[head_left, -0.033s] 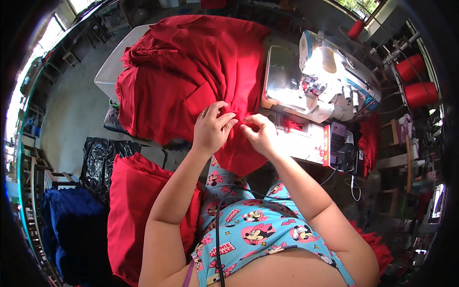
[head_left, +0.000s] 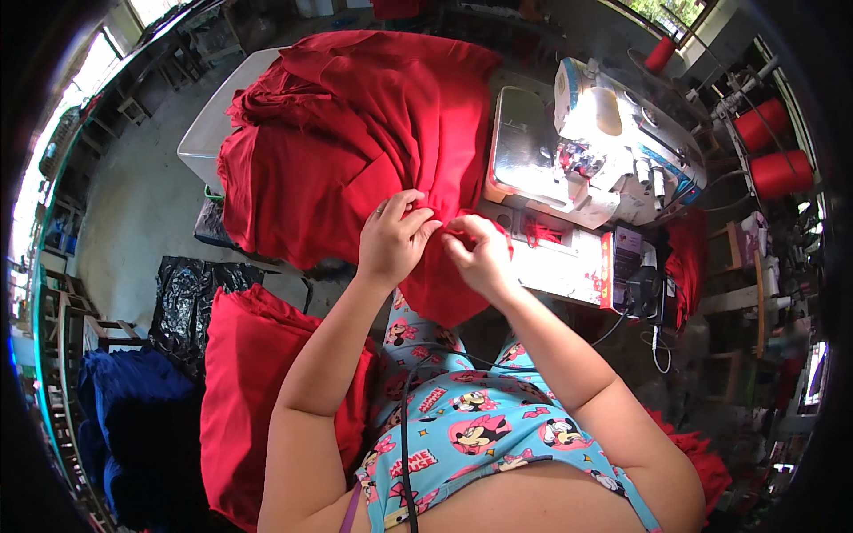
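Observation:
A large heap of red fabric [head_left: 355, 133] fills the space before me, and its near edge hangs down over my lap. My left hand [head_left: 393, 238], with a ring on one finger, pinches the cloth near that edge, thumb against the fingers. Right beside it, my right hand [head_left: 482, 255] is closed on the same red fabric, and a fold of it shows at the outer side of the fingers. The two sets of fingertips are almost touching. What exactly lies between them is too small to make out.
On the right stands a white sewing machine [head_left: 613, 142] with a lit work area. A pale bin [head_left: 200, 142] is under the heap. Folded red cloth [head_left: 258, 391] and dark blue cloth [head_left: 133, 400] lie at the lower left, near black plastic [head_left: 191, 298]. Red thread cones [head_left: 780, 174] stand far right.
My right hand has shifted slightly, its fingers curling in more, and a fold of red fabric now shows beside it. My left hand has hardly moved.

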### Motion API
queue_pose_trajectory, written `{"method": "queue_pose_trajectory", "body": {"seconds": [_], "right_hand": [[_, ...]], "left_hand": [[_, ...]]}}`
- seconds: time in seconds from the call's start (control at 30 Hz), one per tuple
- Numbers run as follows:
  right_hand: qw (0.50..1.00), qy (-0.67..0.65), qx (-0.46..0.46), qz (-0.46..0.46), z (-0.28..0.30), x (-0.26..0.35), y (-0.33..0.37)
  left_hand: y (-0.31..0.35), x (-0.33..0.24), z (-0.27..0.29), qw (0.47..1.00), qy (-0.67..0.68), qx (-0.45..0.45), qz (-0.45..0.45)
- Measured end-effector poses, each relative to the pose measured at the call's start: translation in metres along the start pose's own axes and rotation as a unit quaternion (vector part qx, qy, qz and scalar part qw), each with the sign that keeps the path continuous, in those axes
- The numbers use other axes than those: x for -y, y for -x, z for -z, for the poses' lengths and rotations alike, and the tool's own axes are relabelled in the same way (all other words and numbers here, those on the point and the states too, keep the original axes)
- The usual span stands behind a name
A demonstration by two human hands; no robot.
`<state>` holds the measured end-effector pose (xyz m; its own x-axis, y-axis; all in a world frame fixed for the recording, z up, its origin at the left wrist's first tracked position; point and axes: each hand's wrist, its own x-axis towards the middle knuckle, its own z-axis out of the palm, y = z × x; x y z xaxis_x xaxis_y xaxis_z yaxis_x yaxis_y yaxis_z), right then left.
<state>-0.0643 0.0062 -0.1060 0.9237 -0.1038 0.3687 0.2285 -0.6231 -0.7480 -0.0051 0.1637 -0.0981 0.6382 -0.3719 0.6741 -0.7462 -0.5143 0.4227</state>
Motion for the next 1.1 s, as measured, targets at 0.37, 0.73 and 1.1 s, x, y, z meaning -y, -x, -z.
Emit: {"method": "queue_pose_trajectory", "body": {"seconds": [0.37, 0.73, 1.1], "right_hand": [[0.933, 0.032, 0.235, 0.271, 0.025, 0.093, -0.048], [0.922, 0.030, 0.306, 0.235, 0.046, 0.099, -0.061], [0.888, -0.061, 0.387, 0.240, 0.060, 0.103, -0.082]], "left_hand": [[0.002, -0.015, 0.091, 0.986, -0.112, 0.076, -0.100], [0.006, -0.021, 0.070, 0.987, -0.131, -0.058, 0.072], [0.018, -0.033, 0.097, 0.992, -0.107, -0.041, -0.059]]}}
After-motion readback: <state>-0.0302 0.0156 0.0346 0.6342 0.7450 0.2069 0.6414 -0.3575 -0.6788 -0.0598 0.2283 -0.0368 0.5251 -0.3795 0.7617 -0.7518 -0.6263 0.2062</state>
